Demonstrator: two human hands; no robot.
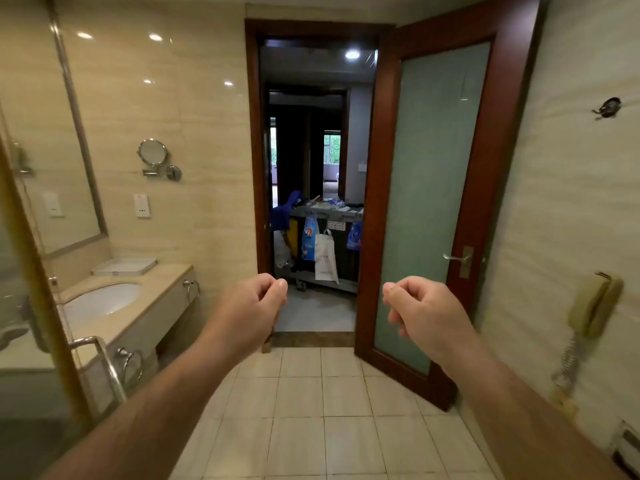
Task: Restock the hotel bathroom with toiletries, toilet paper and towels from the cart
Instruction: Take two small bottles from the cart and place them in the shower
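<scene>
Left hand (pixel 251 308) and right hand (pixel 420 313) both clenched, each grip empty, held out toward the open door (pixel 433 202); housekeeping cart (pixel 332 211) stands beyond the doorway.

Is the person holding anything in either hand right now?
Nothing that shows. The left hand and the right hand are both curled into fists with no item visible in either. The cart stands well beyond them, untouched.

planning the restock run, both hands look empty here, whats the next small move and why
Probably step forward past the open door to the cart outside: the left hand and right hand are curled and hold nothing, so supplies likely need fetching first.
</scene>
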